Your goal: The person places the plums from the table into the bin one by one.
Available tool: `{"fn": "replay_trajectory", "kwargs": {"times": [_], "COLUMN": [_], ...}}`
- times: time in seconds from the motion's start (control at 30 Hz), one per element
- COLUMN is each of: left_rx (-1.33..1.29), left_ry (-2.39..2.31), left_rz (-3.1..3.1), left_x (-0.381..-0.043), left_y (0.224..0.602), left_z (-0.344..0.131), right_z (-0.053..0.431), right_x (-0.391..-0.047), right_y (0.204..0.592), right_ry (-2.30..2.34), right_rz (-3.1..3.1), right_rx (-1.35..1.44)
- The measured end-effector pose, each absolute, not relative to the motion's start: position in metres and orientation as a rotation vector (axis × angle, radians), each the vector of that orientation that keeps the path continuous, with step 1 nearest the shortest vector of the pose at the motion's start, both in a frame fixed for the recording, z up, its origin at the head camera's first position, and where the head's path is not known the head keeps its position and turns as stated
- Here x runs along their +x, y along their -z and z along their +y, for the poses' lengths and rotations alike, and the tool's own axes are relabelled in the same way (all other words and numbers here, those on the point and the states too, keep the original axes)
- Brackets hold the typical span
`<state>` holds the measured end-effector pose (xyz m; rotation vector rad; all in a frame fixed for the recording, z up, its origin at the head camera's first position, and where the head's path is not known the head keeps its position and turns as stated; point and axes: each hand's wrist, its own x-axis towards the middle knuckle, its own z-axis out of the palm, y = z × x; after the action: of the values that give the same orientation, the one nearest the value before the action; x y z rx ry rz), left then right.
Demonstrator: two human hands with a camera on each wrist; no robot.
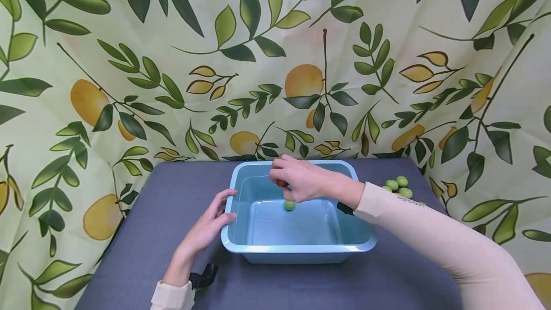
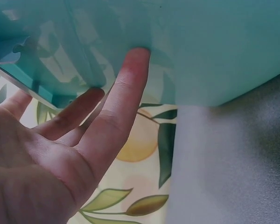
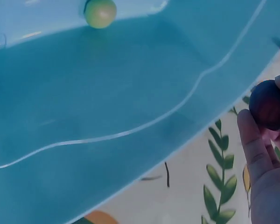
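A light blue plastic basin [image 1: 310, 249] stands on the table. Over its far left part my right hand [image 1: 299, 178] holds a dark red, plum-like round fruit [image 3: 269, 106] between fingers and thumb. One small round green fruit [image 1: 289, 205] lies inside the basin, below that hand; the right wrist view shows the green fruit [image 3: 101, 13] at its top edge. My left hand [image 1: 212, 219] rests against the basin's left rim with fingers spread. In the left wrist view, fairly straight fingers [image 2: 119, 102] touch the basin's outer wall [image 2: 214, 46].
Several green round fruits [image 1: 398, 185] lie on the table right of the basin, partly hidden by the right sleeve. A dark grey cloth [image 1: 172, 200] covers the table. Behind hangs a curtain [image 1: 258, 75] printed with leaves and oranges. Each wrist wears a black strap [image 1: 204, 276].
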<state>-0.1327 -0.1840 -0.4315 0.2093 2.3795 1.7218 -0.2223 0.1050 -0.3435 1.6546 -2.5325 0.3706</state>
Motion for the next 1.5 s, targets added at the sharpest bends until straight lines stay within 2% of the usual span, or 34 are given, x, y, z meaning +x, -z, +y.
{"fn": "replay_trajectory", "kwargs": {"times": [0.7, 1.5], "left_rx": [0.196, 0.186], "left_ry": [-1.740, -1.749], "left_rz": [2.363, 2.359], "left_x": [-0.131, -0.130], "left_y": [0.431, 0.431], "left_z": [-0.183, -0.183], "right_z": [0.077, 0.076], "right_x": [-0.216, -0.217], "right_y": [0.387, 0.420], "right_ry": [-0.055, -0.003], "right_rz": [-2.694, -2.820], "right_rx": [1.785, 1.854]}}
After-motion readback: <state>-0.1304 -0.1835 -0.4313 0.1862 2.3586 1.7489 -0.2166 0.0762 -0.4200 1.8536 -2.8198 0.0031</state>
